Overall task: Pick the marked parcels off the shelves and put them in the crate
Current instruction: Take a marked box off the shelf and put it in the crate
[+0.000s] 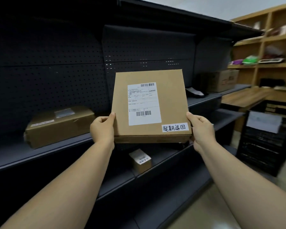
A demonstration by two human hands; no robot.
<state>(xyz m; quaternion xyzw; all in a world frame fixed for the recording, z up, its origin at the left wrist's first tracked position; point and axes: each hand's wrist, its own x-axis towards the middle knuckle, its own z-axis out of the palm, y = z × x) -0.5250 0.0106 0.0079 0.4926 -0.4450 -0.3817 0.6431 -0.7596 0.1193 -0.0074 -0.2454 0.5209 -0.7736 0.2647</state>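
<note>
Gripping a flat marked parcel (151, 104) by its lower side edges between left hand (102, 128) and right hand (201, 129), raised before dark shelves (56, 146).

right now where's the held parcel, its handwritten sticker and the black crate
held parcel (170, 90): head view, bare cardboard face
handwritten sticker (174, 127): head view, sticker's middle
black crate (262, 149): head view, front wall

The flat brown matt cardboard parcel (165, 103) bears a smooth white paper shipping label (144, 104); at nine o'clock stands dark perforated matt metal shelving (45, 83), at two o'clock pale wooden shelves (261, 47).
</note>
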